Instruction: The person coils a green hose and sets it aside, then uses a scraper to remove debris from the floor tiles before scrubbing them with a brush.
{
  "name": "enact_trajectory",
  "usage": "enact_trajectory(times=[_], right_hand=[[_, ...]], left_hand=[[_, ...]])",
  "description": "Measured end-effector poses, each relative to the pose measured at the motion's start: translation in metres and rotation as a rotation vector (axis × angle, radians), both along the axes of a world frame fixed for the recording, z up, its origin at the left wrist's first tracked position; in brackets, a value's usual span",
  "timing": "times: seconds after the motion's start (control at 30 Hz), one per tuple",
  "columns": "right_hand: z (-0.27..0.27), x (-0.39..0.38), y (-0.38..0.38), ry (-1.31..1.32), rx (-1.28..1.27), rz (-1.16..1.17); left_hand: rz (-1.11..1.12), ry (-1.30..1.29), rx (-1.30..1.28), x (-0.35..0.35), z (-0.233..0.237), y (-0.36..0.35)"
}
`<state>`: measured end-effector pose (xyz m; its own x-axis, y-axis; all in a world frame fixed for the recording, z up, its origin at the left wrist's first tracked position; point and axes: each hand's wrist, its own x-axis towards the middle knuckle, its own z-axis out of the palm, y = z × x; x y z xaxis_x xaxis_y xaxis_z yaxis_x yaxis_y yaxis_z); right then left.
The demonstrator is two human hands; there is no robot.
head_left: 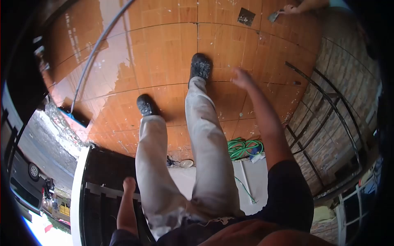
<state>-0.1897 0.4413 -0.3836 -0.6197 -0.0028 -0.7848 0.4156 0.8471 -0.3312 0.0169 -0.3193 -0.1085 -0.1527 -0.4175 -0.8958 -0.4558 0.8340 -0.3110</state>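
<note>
My right hand [243, 78] hangs over the orange tiled floor [164, 49], to the right of my dark shoe [200, 65]. Its fingers are apart and nothing shows in them. Low on the left, my left hand [129, 184] hangs beside my leg in light trousers, near a black metal structure [107, 164]; its fingers are not distinct. At the upper right, another person's hand [290, 9] holds a scraper [274, 16] against the floor. A dark square [246, 17] lies just left of that scraper.
A squeegee [74, 117] with a long pole [92, 53] stands on wet floor at left. A coiled green hose [243, 148] lies right of my legs. A black metal frame [332, 102] stands by the stone wall [344, 65]. A dark vehicle [24, 178] is outside, lower left.
</note>
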Motion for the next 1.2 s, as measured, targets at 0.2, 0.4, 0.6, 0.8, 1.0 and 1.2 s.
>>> enact_trajectory(times=[0.2,0.4,0.6,0.8,1.0,1.2], right_hand=[[-0.143,-0.182,0.121,0.264,0.472,0.116],[-0.133,-0.269,0.126,0.093,0.702,0.195],[-0.14,-0.24,0.141,0.316,0.691,-0.067],[-0.128,-0.088,0.15,0.384,0.308,-0.454],[0.005,0.165,0.096,0.061,0.394,-0.627],[0.073,0.455,0.01,0.14,0.133,-1.284]], left_hand=[[0.484,-0.009,-0.212,0.14,0.026,-0.034],[0.26,-0.237,-0.357,0.085,0.058,0.047],[-0.008,-0.287,-0.372,0.017,0.073,0.101],[0.122,-0.094,-0.353,-0.045,0.062,0.119],[0.439,0.023,-0.172,-0.063,0.024,0.052],[0.471,0.115,0.034,-0.125,-0.022,0.026]])
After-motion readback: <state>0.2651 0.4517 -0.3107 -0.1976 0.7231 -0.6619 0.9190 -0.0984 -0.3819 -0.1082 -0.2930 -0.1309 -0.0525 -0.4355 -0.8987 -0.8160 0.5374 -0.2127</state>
